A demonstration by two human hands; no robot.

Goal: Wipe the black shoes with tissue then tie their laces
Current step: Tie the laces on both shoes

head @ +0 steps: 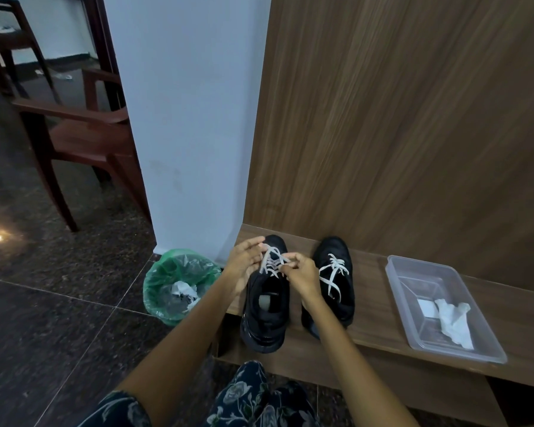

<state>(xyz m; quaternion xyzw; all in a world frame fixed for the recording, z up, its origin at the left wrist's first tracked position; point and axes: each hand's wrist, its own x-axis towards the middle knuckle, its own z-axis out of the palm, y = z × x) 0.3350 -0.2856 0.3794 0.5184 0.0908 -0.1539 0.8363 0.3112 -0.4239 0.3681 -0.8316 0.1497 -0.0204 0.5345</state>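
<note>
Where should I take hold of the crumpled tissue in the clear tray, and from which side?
Grip the tissue at its raised, bunched upper end, coming straight down from above. It lies loose on the floor of the clear tray, whose walls would probably block a sideways approach. The right hand is nearer but is pinching the laces.

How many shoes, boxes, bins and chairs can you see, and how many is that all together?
Shoes: 2, the left shoe and the right shoe
Plastic box: 1
Bin: 1
Chairs: 2, the near chair and the far chair
Total: 6
</note>
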